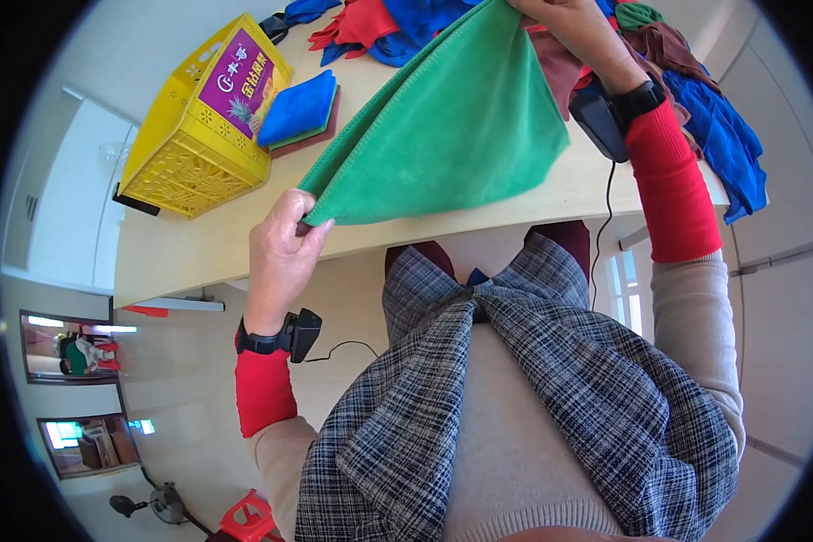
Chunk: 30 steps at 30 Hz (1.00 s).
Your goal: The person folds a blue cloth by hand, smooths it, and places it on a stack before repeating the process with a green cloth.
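A green cloth (452, 135) with a stitched edge is stretched at a slant above the table's near edge, folded over along its upper left side. My left hand (285, 248) pinches its lower left corner. At the top of the view, my right hand (574, 23) grips the far upper corner; its fingertips are partly cut off by the frame. The rest of the cloth hangs down between the hands. Left of it lies a small stack of folded cloths (303, 104), blue on top, with green and brown below.
A yellow plastic crate (199, 154) with a purple panel stands beside the stack at the table's left. Loose red and blue cloths (370, 32) lie at the back. Another heap of cloths (709, 126) overhangs the right table edge. Thin cables run from both wrist devices.
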Tool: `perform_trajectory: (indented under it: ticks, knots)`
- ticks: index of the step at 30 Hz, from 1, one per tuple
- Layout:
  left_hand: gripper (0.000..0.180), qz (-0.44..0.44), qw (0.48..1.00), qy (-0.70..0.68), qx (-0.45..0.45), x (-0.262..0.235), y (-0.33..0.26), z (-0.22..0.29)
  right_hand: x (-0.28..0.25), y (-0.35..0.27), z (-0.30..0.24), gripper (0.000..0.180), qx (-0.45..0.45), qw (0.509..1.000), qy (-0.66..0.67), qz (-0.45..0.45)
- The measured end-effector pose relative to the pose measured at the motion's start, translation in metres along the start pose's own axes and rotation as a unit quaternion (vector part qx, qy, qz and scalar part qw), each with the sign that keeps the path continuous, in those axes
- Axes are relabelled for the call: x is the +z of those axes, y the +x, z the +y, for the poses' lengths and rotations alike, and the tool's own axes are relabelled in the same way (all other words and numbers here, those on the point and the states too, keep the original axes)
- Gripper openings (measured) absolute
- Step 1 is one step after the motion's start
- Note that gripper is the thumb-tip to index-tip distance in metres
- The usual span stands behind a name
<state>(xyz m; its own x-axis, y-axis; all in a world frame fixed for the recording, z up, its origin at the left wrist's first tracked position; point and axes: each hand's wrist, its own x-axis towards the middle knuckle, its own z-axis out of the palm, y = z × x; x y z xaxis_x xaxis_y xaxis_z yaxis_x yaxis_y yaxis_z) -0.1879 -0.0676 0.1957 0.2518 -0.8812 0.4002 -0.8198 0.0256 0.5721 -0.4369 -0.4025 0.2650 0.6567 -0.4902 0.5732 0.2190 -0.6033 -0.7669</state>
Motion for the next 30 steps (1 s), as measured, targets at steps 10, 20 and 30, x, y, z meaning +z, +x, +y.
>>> perform_trajectory:
  ticks: [10,20,30]
  knots:
    - [0.022,0.086,0.941,0.248,0.212,-0.057,0.038,0.023,-0.001,-0.018,-0.091,0.007,0.257,0.964,-0.058,0.036]
    - [0.017,0.046,0.984,0.093,0.147,-0.103,0.064,0.018,-0.027,-0.019,-0.049,0.006,0.082,0.983,0.151,0.066]
    - [0.008,0.024,0.995,-0.076,0.061,-0.08,0.107,0.029,-0.048,-0.023,-0.03,0.005,0.081,0.984,0.154,0.027]
